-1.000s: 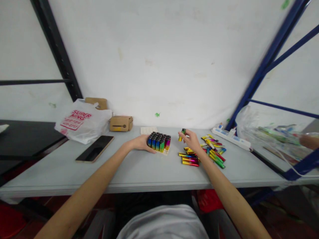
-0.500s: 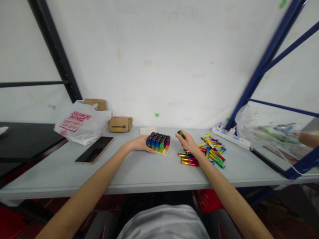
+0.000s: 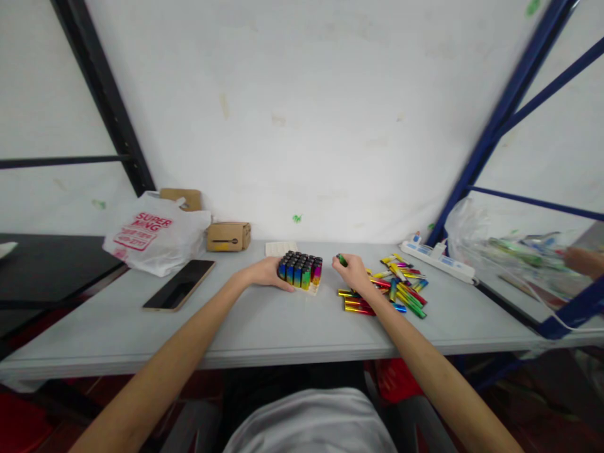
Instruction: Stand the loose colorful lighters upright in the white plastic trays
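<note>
A block of upright rainbow-coloured lighters (image 3: pixel 301 269) stands in a small tray in the middle of the grey table (image 3: pixel 264 327). My left hand (image 3: pixel 265 272) rests against the block's left side, fingers curled round it. My right hand (image 3: pixel 352 272) hovers just right of the block, pinching one green lighter (image 3: pixel 341 259). A loose heap of coloured lighters (image 3: pixel 394 290) lies flat on the table under and to the right of that hand.
A dark phone (image 3: pixel 180 284), a white plastic bag (image 3: pixel 153 233) and small cardboard boxes (image 3: pixel 229 235) sit at the left. A white power strip (image 3: pixel 436 258) and a clear bag of items (image 3: pixel 509 251) lie at the right by blue shelf posts. Another person's hand (image 3: pixel 582 260) shows far right.
My right hand has moved left toward the block with the green lighter, turning it in the fingers. The left hand has stayed on the block.
</note>
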Motion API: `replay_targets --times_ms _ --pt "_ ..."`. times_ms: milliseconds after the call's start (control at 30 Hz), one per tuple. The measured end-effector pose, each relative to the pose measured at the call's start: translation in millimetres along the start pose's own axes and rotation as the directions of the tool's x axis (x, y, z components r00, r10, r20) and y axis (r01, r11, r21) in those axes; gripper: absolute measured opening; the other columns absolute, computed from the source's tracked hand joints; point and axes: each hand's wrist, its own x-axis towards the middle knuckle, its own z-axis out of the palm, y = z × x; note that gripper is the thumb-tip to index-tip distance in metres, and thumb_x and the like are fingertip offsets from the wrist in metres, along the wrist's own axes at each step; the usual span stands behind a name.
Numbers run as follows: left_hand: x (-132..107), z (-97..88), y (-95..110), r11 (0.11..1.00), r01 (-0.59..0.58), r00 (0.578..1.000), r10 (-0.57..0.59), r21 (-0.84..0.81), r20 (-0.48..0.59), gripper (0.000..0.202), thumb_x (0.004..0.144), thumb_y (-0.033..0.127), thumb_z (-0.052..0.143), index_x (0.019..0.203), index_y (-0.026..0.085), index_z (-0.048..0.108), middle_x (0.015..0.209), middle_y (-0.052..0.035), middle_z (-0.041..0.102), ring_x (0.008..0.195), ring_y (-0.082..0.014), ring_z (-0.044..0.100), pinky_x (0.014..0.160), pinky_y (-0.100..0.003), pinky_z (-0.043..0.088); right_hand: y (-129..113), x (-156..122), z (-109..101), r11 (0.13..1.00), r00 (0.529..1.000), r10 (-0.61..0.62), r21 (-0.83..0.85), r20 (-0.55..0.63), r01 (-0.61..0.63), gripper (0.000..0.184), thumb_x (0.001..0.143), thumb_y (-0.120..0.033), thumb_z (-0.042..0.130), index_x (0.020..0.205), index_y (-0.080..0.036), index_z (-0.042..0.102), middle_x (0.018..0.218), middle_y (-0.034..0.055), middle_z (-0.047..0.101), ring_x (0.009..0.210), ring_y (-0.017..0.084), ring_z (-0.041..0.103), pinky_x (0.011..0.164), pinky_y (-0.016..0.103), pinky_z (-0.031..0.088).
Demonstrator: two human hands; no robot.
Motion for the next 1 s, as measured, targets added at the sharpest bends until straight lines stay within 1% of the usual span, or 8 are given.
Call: replay_targets --times_ms 133,333,467,533,700,833,933,1000 --pt "-0.1 -0.1 -0.3 1.000 0.010 1.000 -0.009 0.018 -0.011 0.077 0.058 0.057 0.084 0.126 0.025 0.064 0.121 0.0007 0.072 0.111 -0.0252 0.066 0.099 -0.030 0.049 -1.9 0.0 -1.5 0.999 0.999 -0.044 -0.027 0.015 0.045 0.043 0.092 -0.049 0.044 0.061 -0.020 0.040 0.056 -0.0047 0.033 0.056 0.011 0.034 0.056 0.026 0.023" --pt "-0.4 -0.6 0.6 1.000 0.011 1.000 -0.011 0.027 -0.009 0.081 0.059 0.057 0.084 0.129 0.025 0.061 0.124 0.0006 0.071 0.112 -0.0242 0.066 0.100 -0.029 0.048 -4.9 -0.4 -3.0 0.986 0.985 -0.168 0.016 0.034 0.168 0.036 0.101 -0.048 0.034 0.089 -0.020 0.053 0.074 0.0003 0.055 0.069 0.016 0.052 0.068 0.028 0.037" --pt "0.1 -0.5 0.6 0.999 0.025 1.000 -0.025 0.019 -0.003 0.081 0.058 0.057 0.084 0.129 0.025 0.061 0.124 0.0002 0.071 0.113 -0.0248 0.065 0.101 -0.030 0.048 -6.5 0.1 -3.6 0.967 0.966 -0.255 -0.025 -0.050 0.254 0.041 0.100 -0.052 0.037 0.084 -0.020 0.056 0.088 0.0069 0.058 0.085 0.019 0.054 0.077 0.030 0.043" --pt "0.3 -0.6 -0.1 0.999 0.037 0.999 -0.036 0.026 -0.011 0.083 0.057 0.057 0.084 0.129 0.024 0.062 0.124 -0.0004 0.071 0.114 -0.0258 0.064 0.101 -0.031 0.048 -8.2 -0.1 -5.2 0.972 0.970 -0.234 -0.044 -0.063 0.231 0.045 0.099 -0.055 0.038 0.075 -0.020 0.054 0.082 0.0055 0.057 0.080 0.019 0.054 0.075 0.029 0.043" --pt "-0.1 -0.7 -0.5 0.998 0.057 0.998 -0.057 0.030 -0.011 0.081 0.056 0.058 0.085 0.127 0.024 0.064 0.125 -0.0011 0.070 0.116 -0.0271 0.064 0.102 -0.032 0.048 -17.8 -5.6 -11.3 0.995 0.994 -0.093 0.048 0.064 0.090 0.050 0.098 -0.059 0.039 0.066 -0.021 0.048 0.054 -0.0023 0.053 0.053 0.013 0.046 0.057 0.025 0.037" --pt "-0.8 -0.7 2.7 0.999 0.053 0.998 -0.053 0.008 -0.016 0.081 0.056 0.057 0.085 0.127 0.023 0.063 0.124 -0.0014 0.071 0.114 -0.0260 0.065 0.100 -0.031 0.049 -25.8 -12.1 -12.1 0.985 0.973 -0.096 0.163 0.210 0.062 0.054 0.093 -0.062 0.048 0.061 -0.019 0.051 0.053 -0.0003 0.060 0.048 0.012 0.049 0.051 0.023 0.035" --pt "-1.2 -1.1 4.8 0.999 0.041 0.999 -0.041 0.015 -0.006 0.079 0.057 0.057 0.085 0.126 0.023 0.065 0.124 -0.0013 0.071 0.114 -0.0256 0.065 0.101 -0.030 0.048 -26.6 -14.7 -9.1 0.982 0.941 -0.108 0.184 0.319 0.051 0.053 0.089 -0.063 0.055 0.064 -0.017 0.060 0.051 -0.0009 0.060 0.047 0.012 0.051 0.049 0.022 0.035" --pt "-1.2 -1.3 5.0 0.998 0.057 0.998 -0.058 0.032 0.004 0.077 0.057 0.057 0.085 0.124 0.023 0.066 0.123 -0.0013 0.072 0.114 -0.0261 0.065 0.101 -0.031 0.048 -25.1 -15.0 -7.1 0.982 0.931 -0.124 0.175 0.344 0.066 0.051 0.088 -0.062 0.058 0.067 -0.016 0.064 0.050 -0.0016 0.060 0.047 0.012 0.052 0.050 0.022 0.036"
